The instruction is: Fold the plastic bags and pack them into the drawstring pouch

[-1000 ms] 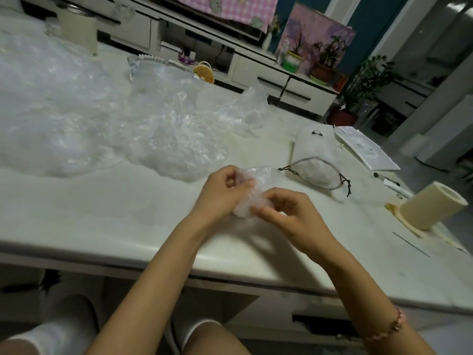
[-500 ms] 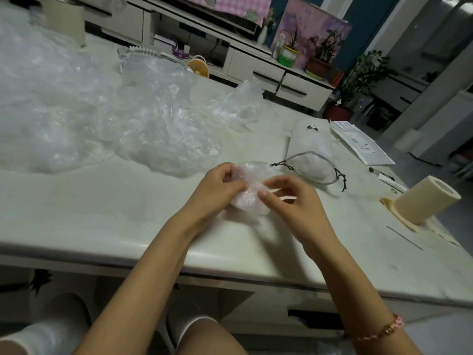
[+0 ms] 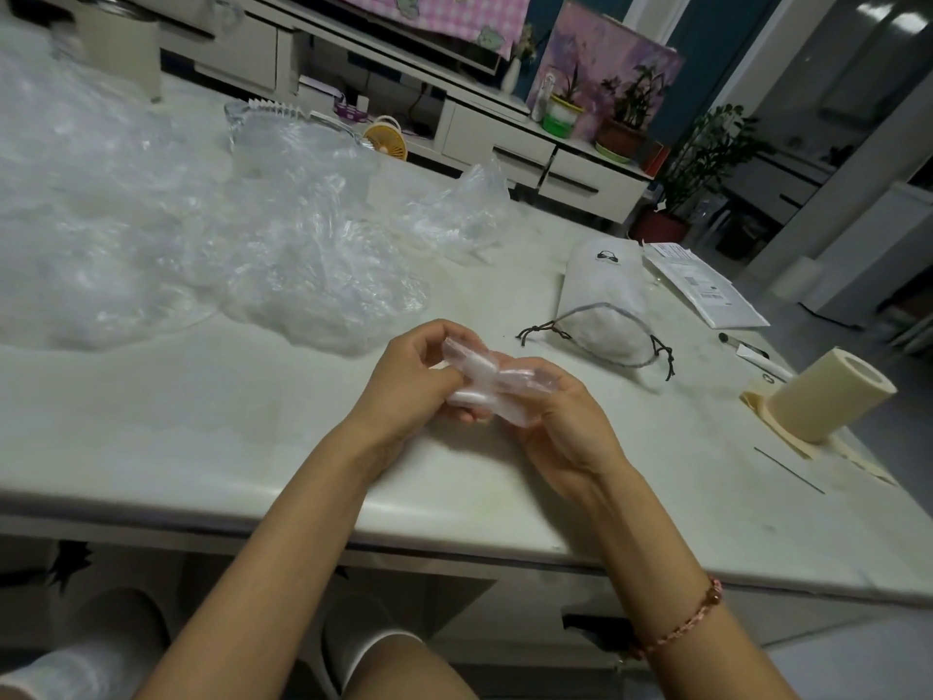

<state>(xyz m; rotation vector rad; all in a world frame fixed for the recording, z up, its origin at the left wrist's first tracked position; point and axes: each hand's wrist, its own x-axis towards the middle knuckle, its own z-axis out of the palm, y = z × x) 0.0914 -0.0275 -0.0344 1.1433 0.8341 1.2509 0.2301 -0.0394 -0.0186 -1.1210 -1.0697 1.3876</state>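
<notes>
Partly hidden, the left hand's [image 3: 409, 376] fingertips curl behind the bag [image 3: 484, 378], and the right hand's [image 3: 560, 421] fingers close under its other end, so both grip it. The pile [image 3: 202, 234] of loose bags runs off the picture at the tabletop's [image 3: 202, 437] far left, too tangled to count. Room to move lies along the near edge left of the hands. A narrower gap separates them from the pouch [image 3: 603, 300], which lies toward the right edge with its cord slack. The bag, held just above the near middle, is clear, crinkled, folded small and squeezed narrow at its centre.
</notes>
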